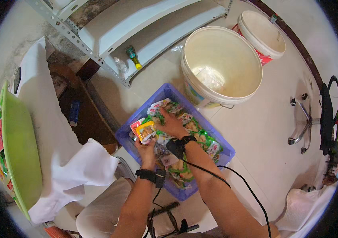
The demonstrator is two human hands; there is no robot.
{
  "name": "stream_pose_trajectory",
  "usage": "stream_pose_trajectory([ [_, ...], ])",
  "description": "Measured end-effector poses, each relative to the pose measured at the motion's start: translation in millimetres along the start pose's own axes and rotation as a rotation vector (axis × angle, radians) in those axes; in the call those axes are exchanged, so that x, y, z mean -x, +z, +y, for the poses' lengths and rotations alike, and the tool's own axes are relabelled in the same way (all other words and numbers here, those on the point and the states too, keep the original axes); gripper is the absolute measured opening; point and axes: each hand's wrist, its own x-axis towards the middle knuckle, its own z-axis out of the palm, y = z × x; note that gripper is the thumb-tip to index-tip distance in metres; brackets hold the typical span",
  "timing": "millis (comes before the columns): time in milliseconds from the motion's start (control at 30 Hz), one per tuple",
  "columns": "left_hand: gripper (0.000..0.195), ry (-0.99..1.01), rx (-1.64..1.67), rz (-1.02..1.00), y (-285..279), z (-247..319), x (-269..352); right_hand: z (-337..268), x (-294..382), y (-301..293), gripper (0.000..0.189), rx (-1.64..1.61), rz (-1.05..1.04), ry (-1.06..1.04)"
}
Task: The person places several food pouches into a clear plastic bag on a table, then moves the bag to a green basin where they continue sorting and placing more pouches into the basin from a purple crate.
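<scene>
A blue-purple plastic crate (216, 131) stands before me, holding many small snack packets in green, white and clear wrapping. My left hand (147, 151) grips a yellow-edged packet (145, 131) by its lower end near the crate's left side. Beside that packet lies a red-and-white one (136, 126), partly hidden; whether my fingers touch it I cannot tell. My right hand (170, 123) reaches over the packets with its fingers spread, close to the yellow-edged packet and touching the heap; its palm side is hidden. Both wrists wear black straps with cables.
A large white bucket (222, 62) stands beyond the crate, a second bucket (264, 35) behind it. At the upper left is a metal shelf (163, 50) with two small bottles. A green basin (23, 148) with packets rests on a white-covered surface at left. A wheeled chair base (309, 121) is at right.
</scene>
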Motion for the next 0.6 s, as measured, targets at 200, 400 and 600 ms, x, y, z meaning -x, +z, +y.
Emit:
stream_pose_trajectory([
  [200,0.062,-0.126,-0.09,-0.063,2,32,10,-1,5,24,0.082,0.014,-0.072,0.071],
  [400,0.069,0.02,-0.02,-0.202,-7,21,17,-3,16,22,0.068,-0.167,-0.155,0.004],
  [600,0.069,-0.094,0.187,-0.297,2,39,41,-30,56,0,0.057,-0.386,-0.105,0.031],
])
